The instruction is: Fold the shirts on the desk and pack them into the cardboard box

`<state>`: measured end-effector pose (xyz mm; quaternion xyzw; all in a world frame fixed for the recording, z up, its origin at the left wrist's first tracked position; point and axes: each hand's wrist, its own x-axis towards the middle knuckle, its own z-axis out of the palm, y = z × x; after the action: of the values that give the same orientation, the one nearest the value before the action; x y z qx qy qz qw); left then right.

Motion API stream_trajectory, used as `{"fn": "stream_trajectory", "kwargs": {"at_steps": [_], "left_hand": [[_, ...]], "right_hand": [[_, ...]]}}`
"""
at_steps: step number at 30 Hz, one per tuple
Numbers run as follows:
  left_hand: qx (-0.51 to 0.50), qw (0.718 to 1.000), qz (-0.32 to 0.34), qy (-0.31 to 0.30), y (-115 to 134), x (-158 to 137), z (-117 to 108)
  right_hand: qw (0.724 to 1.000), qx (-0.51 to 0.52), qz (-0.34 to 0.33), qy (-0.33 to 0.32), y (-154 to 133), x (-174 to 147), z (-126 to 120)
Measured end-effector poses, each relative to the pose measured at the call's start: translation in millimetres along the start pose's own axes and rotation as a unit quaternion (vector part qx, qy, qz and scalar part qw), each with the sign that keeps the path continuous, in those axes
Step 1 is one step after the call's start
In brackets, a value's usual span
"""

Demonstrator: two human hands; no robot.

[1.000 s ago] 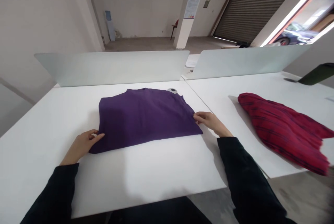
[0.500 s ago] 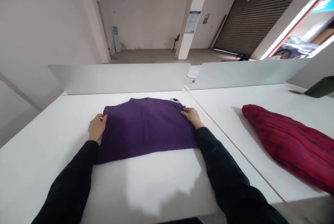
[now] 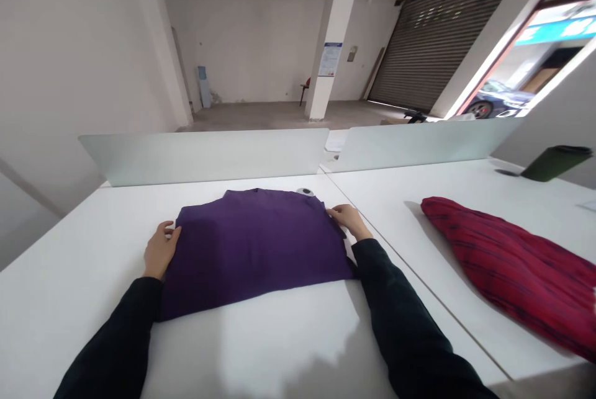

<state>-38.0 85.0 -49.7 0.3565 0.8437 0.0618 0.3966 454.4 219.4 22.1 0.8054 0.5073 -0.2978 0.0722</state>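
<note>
A purple shirt (image 3: 256, 250) lies spread flat on the white table, its straight lower edge toward me and a raised, neck-like part at its far edge. My left hand (image 3: 161, 249) rests at the shirt's left edge, thumb against the cloth and fingers apart. At the upper right corner, my right hand (image 3: 348, 219) has its thumb and fingertips closed on the shirt's edge. Below that hand the right edge looks slightly folded, with a dark strip showing.
A red plaid cloth item (image 3: 503, 256) lies on the right table. Behind it is a dark green object (image 3: 554, 162). Frosted dividers (image 3: 209, 157) line the far table edge. A round cable hole (image 3: 306, 192) sits just beyond the shirt. A seam separates the tables.
My left hand has loosened from the shirt's left corner, fingers spreading. The right hand has shifted slightly outward along the right edge. The camera view has tilted up.
</note>
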Motion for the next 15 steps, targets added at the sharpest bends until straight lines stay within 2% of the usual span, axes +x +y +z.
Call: {"fn": "stream_trajectory", "kwargs": {"at_steps": [4,6,10,15], "left_hand": [[0.012,1.000,0.008,-0.013,-1.9,1.2,1.1],[0.012,1.000,0.014,-0.015,-2.6,1.0,1.6],[0.017,0.999,0.021,-0.017,-3.4,0.1,2.0],[0.019,0.999,0.016,-0.024,-4.1,1.2,2.6]], "right_hand": [[0.998,0.037,0.013,-0.051,-7.6,-6.2,-4.5],[0.991,0.098,0.030,-0.087,-14.0,-10.8,-2.8],[0.948,0.259,0.101,-0.158,-22.5,-18.3,1.7],[0.934,0.302,0.135,-0.138,-21.8,-19.7,4.3]]}}
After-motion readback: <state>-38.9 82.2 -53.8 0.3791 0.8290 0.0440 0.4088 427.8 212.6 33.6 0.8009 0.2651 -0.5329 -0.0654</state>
